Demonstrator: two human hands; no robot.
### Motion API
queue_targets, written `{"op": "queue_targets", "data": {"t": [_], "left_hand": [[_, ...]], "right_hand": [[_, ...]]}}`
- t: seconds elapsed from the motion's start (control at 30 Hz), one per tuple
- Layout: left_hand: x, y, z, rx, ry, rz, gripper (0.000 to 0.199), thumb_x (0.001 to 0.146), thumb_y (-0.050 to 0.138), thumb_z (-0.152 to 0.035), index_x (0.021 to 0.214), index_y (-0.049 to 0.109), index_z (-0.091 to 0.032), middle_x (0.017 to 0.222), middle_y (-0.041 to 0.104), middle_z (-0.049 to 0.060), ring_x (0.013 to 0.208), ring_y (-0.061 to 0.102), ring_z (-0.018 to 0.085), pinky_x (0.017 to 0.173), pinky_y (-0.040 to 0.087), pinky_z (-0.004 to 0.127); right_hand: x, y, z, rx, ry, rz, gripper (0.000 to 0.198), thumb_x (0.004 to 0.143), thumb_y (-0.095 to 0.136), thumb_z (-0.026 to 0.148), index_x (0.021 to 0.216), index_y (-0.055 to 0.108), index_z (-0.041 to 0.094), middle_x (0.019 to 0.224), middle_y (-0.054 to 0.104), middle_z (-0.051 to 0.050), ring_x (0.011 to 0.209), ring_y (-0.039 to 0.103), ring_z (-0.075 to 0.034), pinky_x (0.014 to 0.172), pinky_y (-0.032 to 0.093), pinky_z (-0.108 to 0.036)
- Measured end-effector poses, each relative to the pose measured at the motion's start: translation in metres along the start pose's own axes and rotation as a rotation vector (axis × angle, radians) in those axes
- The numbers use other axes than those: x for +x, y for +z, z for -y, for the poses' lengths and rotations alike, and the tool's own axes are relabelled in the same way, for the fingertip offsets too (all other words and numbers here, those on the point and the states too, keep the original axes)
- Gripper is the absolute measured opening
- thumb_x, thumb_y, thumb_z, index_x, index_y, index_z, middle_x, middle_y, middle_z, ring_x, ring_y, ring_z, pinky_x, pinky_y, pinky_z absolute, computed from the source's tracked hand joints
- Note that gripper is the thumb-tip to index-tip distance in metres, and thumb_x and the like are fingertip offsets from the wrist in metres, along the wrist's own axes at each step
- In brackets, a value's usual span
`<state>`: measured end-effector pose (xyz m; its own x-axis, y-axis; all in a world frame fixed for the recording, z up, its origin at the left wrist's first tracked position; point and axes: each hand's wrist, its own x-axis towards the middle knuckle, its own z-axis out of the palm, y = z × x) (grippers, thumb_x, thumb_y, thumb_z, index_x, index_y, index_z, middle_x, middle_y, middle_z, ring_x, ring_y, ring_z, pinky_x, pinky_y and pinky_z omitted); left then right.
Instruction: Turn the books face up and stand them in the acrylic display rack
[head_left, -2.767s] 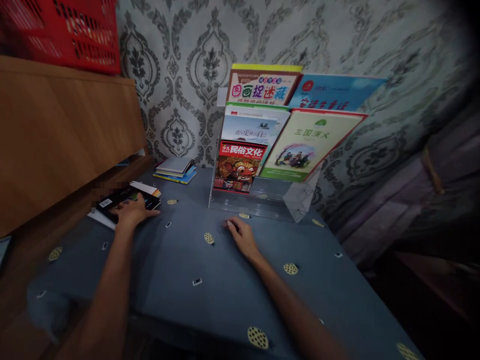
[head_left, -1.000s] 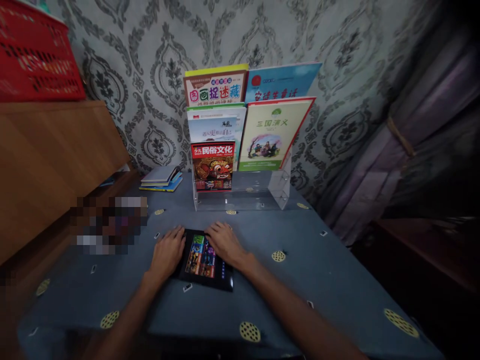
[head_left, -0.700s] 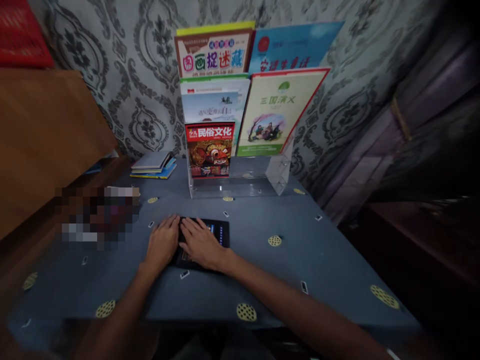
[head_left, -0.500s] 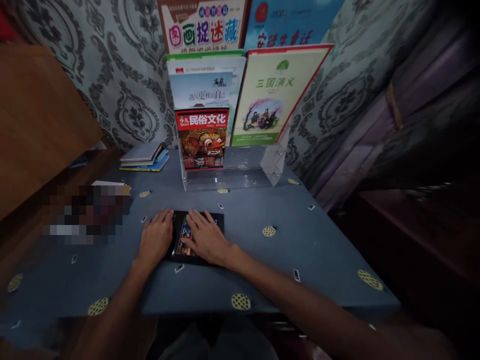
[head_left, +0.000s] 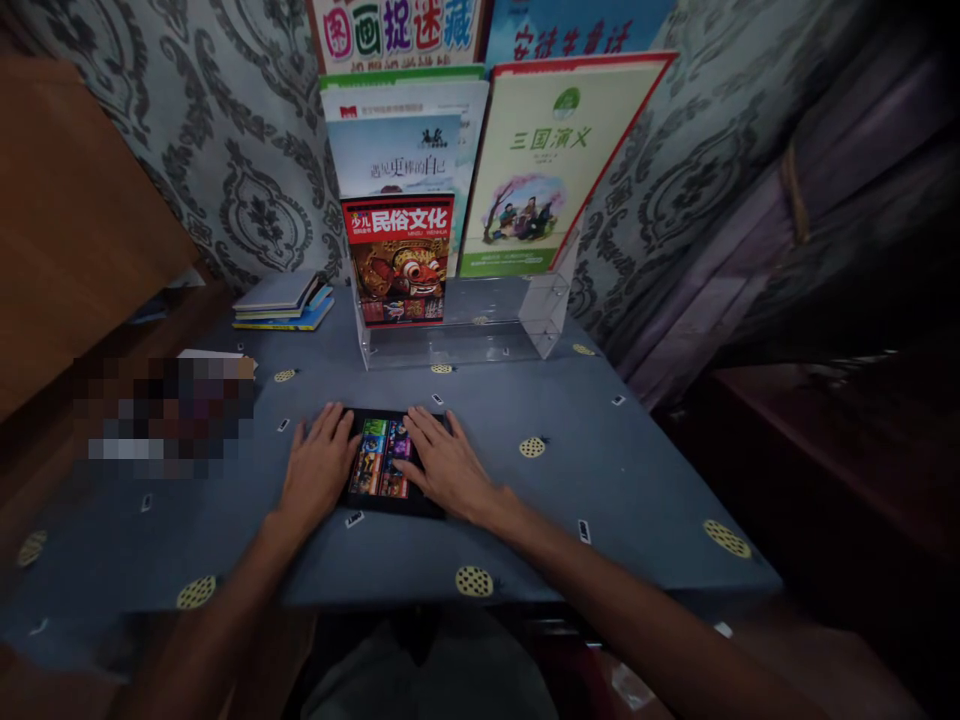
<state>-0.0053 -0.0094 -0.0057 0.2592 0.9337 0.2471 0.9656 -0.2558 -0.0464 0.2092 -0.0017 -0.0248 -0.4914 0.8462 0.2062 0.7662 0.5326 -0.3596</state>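
Note:
A black book (head_left: 379, 480) with rows of small colourful pictures lies flat on the blue tablecloth in front of me. My left hand (head_left: 319, 460) rests along its left edge, fingers stretched out and open. Over the right part of the cover lies my right hand (head_left: 446, 462), open too, its thumb reaching in towards the pictures and its fingers pointing away from me. The right side of the book is partly hidden under that hand. Neither hand is closed around the book.
Behind the book, a clear acrylic rack (head_left: 480, 345) holds several books, including a red-topped one (head_left: 397, 262) and a pale green one (head_left: 555, 165). A small stack of books (head_left: 281, 302) sits at the back left. A blurred-out item (head_left: 169, 410) lies on the table's left (head_left: 247, 470).
My right hand has slid to the right across the cover, uncovering more of the pictures. My left hand stays at the left edge. The view has tilted slightly down.

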Motion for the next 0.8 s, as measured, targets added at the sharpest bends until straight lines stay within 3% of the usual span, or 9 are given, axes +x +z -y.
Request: {"op": "queue_targets", "data": {"t": [0.17,0.5,0.6,0.67,0.73,0.8], "left_hand": [[-0.016,0.007,-0.009,-0.084,0.116,0.009,0.044,0.105,0.034,-0.029,0.140,0.056,-0.016,0.151,0.054,0.014,0.143,0.048,0.026,0.117,0.038,0.051],[-0.021,0.014,0.024,-0.106,0.113,-0.067,0.042,0.103,0.035,-0.030,0.133,0.062,-0.017,0.147,0.058,0.016,0.138,0.053,0.028,0.113,0.043,0.052],[-0.027,0.026,0.021,-0.051,0.279,-0.170,0.039,0.103,0.036,-0.030,0.127,0.066,-0.023,0.140,0.064,0.011,0.129,0.061,0.026,0.112,0.044,0.050],[-0.027,0.036,0.019,-0.046,0.449,-0.264,0.039,0.101,0.043,-0.042,0.131,0.063,-0.028,0.134,0.068,0.008,0.121,0.065,0.023,0.106,0.049,0.043],[-0.023,0.044,0.020,-0.030,0.603,-0.332,0.054,0.094,0.051,-0.060,0.138,0.059,-0.029,0.132,0.070,0.007,0.118,0.065,0.025,0.100,0.052,0.038],[-0.014,0.048,0.022,0.016,0.693,-0.405,0.050,0.092,0.056,-0.057,0.135,0.062,-0.031,0.124,0.074,0.003,0.110,0.069,0.021,0.093,0.054,0.030]], "right_hand": [[0.000,0.002,-0.001,0.007,-0.005,0.001,0.061,0.103,0.043,0.048,0.153,0.042,0.013,0.158,0.042,-0.019,0.151,0.033,-0.030,0.123,0.021,-0.060],[-0.002,-0.003,0.002,0.030,0.016,0.044,0.062,0.103,0.045,0.046,0.152,0.041,0.009,0.160,0.038,-0.020,0.152,0.032,-0.031,0.124,0.020,-0.062],[-0.005,-0.007,0.004,0.052,0.011,0.035,0.061,0.102,0.047,0.048,0.153,0.043,0.014,0.158,0.042,-0.018,0.151,0.034,-0.030,0.124,0.020,-0.061],[-0.006,-0.009,0.004,0.070,0.019,0.027,0.062,0.102,0.047,0.050,0.152,0.043,0.015,0.158,0.043,-0.016,0.150,0.035,-0.029,0.125,0.021,-0.059],[-0.007,-0.011,0.002,0.086,0.034,0.034,0.063,0.101,0.047,0.051,0.153,0.043,0.015,0.158,0.043,-0.015,0.150,0.035,-0.029,0.125,0.021,-0.058],[-0.008,-0.010,-0.001,0.100,0.048,0.049,0.064,0.101,0.047,0.052,0.153,0.042,0.015,0.159,0.041,-0.014,0.151,0.035,-0.028,0.125,0.021,-0.058]]}}
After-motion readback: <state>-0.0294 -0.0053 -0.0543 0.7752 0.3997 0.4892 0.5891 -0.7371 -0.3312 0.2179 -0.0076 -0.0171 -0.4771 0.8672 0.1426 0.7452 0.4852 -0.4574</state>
